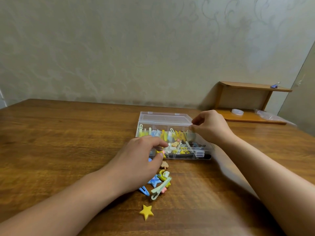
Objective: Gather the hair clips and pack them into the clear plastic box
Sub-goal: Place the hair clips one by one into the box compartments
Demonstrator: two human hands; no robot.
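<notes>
No brand, no label, no readable writing anywhere on show, so straight to the clear plastic box: it sits on the wooden table just past the middle, see-through walls, divided into compartments, its hinged lid raised at the back. Inside, a bright jumble of yellow, blue and white clips fills the rear row, with darker pieces and silver bits in the front right cells. The right hand is up at the lid's right corner, thumb and fingertips pinched together on its edge, the other fingers curled in. The left hand reaches over the box's front left part, fingers bent and extended toward the middle compartments, thumb tucked below against the front wall; whether it actually holds a clip there is too blurred to tell. Nearer the person, loose hair clips lie in a little cluster on the table just beside the left wrist: a blue star, a mint-green clip lying diagonally, a blue snap clip, a yellow-and-white piece, a small tan one by the box. A yellow star clip lies apart, closest to the camera. Off to the right, a small wooden shelf stands against the wall.
</notes>
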